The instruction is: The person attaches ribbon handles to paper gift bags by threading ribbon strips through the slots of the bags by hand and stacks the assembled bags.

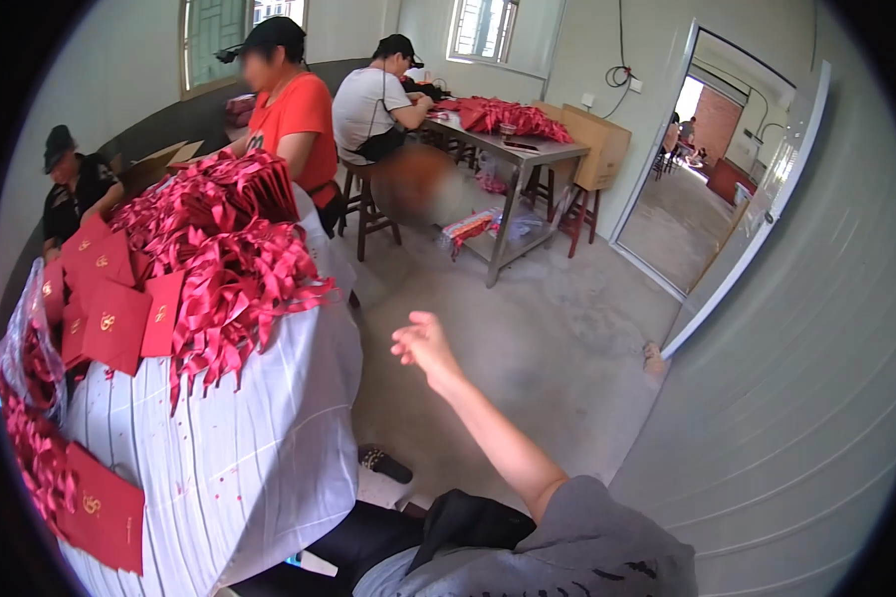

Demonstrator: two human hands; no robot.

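Note:
My right hand (425,350) is held out in the air over the grey floor, its fingers loosely curled and apart, with nothing in them. My left hand is out of view. To the left of my right hand stands a table with a white cloth (269,438). On it lies a big heap of shiny red ribbons (244,264). Flat dark red paper pieces with gold emblems, looking like gift bags (116,325), lie by the heap. Another red piece (103,512) lies at the table's near left, beside more red ribbons (35,463).
A person in a red shirt (304,119) and one in black (78,194) are at the table's far side. Beyond, a person in white (373,99) sits at a metal table (543,154) with red ribbons. A cardboard box (597,149) rests on a stool beside an open door (757,249).

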